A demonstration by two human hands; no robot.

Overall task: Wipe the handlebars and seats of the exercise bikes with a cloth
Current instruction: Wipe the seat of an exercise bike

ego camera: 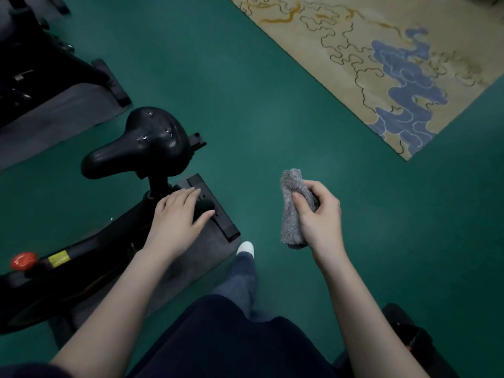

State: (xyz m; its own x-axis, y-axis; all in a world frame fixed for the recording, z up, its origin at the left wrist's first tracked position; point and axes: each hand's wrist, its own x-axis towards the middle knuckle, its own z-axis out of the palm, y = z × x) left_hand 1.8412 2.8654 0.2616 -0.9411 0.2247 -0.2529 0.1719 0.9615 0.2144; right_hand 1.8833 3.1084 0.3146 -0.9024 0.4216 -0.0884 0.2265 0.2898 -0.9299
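A black exercise bike stands at the left, its glossy black seat (141,143) facing left on a seat post. My left hand (177,216) hovers with fingers spread and relaxed just below the seat, over the bike's rear base, holding nothing. My right hand (319,214) grips a folded grey fluffy cloth (293,208), held in the air over the green floor to the right of the bike, well apart from the seat. No handlebars are in view.
A second black bike (41,58) on a grey mat stands at the top left. A red knob (23,261) and yellow label sit on the near bike's frame. A beige rug (381,64) with blue cloud shapes lies top right. My white shoe (245,248) is on the green floor.
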